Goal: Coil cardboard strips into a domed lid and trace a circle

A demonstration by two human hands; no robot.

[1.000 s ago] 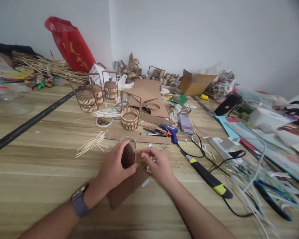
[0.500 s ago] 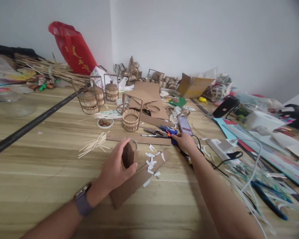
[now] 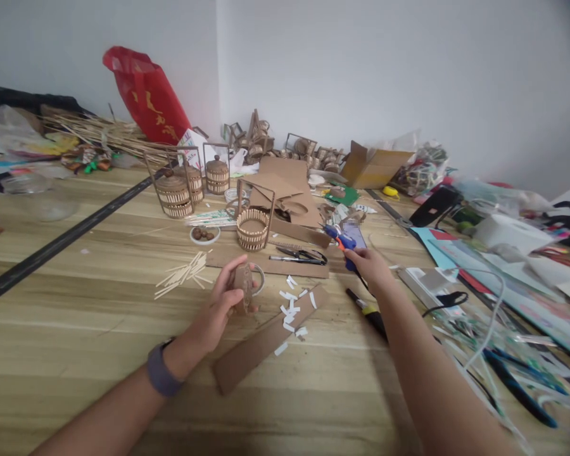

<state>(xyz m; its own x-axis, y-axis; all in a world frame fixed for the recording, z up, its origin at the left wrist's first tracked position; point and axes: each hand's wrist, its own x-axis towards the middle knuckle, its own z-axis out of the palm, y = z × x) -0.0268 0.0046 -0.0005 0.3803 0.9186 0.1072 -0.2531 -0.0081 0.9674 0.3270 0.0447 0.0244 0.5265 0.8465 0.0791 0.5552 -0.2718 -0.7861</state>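
My left hand is closed around a small round brown lid, which is turned on edge with one flat face toward the right. Behind it a roll of tape shows in part. Out to the right, my right hand grips a blue glue gun, lifted over the table with its nozzle toward the back left. Between the hands and farther off stands a small round basket with a tall square handle and no lid. Scissors and a pen lie just left of the glue gun.
White paper scraps lie by a cardboard strip. To the left are thin wooden sticks and a dish of brown balls. A utility knife and a power strip lie right. Lidded baskets stand behind.
My right hand has raised the glue gun off the table, uncovering the scissors and the knife. My left hand has turned the lid, so its other face shows.
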